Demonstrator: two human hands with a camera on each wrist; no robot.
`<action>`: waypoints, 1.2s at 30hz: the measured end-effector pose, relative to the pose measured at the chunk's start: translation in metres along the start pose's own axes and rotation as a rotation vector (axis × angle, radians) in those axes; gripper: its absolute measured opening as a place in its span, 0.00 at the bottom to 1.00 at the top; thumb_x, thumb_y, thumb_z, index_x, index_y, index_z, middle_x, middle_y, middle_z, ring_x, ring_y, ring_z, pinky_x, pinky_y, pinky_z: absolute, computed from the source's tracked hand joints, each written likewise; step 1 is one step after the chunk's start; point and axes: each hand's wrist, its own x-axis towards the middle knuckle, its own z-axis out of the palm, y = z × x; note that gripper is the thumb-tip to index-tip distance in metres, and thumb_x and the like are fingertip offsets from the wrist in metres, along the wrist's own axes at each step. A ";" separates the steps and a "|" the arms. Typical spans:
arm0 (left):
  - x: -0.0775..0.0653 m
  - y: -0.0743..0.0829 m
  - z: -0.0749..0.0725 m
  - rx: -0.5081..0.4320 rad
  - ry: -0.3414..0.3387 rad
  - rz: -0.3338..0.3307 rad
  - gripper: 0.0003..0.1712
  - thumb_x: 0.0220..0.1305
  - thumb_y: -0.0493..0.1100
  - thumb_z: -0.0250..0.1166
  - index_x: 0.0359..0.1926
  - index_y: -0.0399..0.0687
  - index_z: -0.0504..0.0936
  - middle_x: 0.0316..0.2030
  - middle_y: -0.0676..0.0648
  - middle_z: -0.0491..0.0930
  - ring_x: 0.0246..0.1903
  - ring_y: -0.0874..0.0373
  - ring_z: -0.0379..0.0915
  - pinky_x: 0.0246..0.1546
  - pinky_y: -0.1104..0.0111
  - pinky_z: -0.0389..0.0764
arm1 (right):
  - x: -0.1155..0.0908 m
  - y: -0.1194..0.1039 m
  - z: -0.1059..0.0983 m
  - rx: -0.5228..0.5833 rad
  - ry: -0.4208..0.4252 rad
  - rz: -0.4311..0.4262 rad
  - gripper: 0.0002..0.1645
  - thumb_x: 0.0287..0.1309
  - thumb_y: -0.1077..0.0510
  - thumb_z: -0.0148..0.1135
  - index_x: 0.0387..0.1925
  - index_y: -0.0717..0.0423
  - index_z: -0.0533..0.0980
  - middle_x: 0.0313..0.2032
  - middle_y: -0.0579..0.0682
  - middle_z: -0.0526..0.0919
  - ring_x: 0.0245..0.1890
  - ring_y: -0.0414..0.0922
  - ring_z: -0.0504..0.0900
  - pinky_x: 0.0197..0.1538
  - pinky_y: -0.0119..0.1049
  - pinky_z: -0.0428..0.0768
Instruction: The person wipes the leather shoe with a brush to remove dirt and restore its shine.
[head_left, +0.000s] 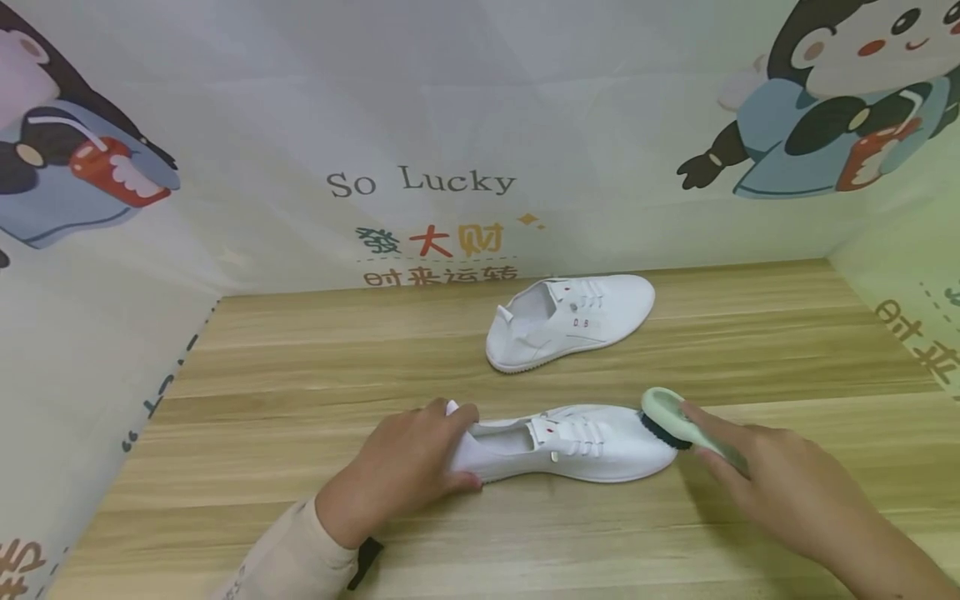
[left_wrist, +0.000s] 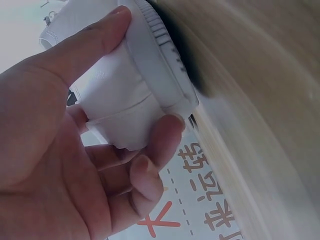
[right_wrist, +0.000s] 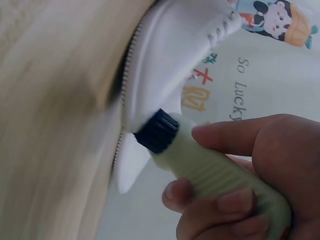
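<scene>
A white lace-up shoe (head_left: 622,446) lies on the wooden surface, toe to the right. My left hand (head_left: 408,467) grips its heel; in the left wrist view the thumb lies along one side and curled fingers hold the heel end (left_wrist: 135,85). My right hand (head_left: 787,483) holds a pale green brush (head_left: 663,408) by its handle. The brush's dark bristles (right_wrist: 157,131) touch the shoe's toe, as the right wrist view also shows. Behind stands a second white shoe (head_left: 607,312), toe to the right, apart from both hands.
The wood-grain surface (head_left: 300,358) ends at a pale printed cloth backdrop (head_left: 420,100) with cartoon figures and lettering. Cloth walls also rise at the left and right sides. A dark strap end (head_left: 366,562) hangs by the left wrist.
</scene>
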 end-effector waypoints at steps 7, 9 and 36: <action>0.001 0.000 0.000 -0.014 -0.007 -0.002 0.33 0.43 0.61 0.79 0.45 0.50 0.76 0.29 0.49 0.75 0.23 0.59 0.70 0.21 0.64 0.70 | -0.004 -0.001 0.000 0.080 -0.013 -0.039 0.29 0.68 0.47 0.61 0.69 0.40 0.70 0.43 0.48 0.87 0.17 0.31 0.59 0.28 0.31 0.68; 0.001 0.000 0.000 -0.015 -0.007 -0.002 0.34 0.43 0.61 0.79 0.44 0.50 0.75 0.29 0.49 0.75 0.23 0.59 0.70 0.21 0.64 0.70 | -0.005 -0.003 0.002 0.107 0.005 -0.072 0.29 0.68 0.48 0.61 0.69 0.38 0.70 0.54 0.48 0.85 0.23 0.30 0.66 0.33 0.32 0.71; 0.001 0.000 -0.001 -0.016 -0.014 -0.015 0.34 0.44 0.62 0.79 0.46 0.51 0.76 0.30 0.48 0.76 0.25 0.58 0.72 0.22 0.63 0.72 | -0.005 -0.007 0.008 0.062 0.058 -0.065 0.32 0.64 0.51 0.66 0.68 0.42 0.72 0.43 0.55 0.88 0.35 0.43 0.82 0.37 0.49 0.82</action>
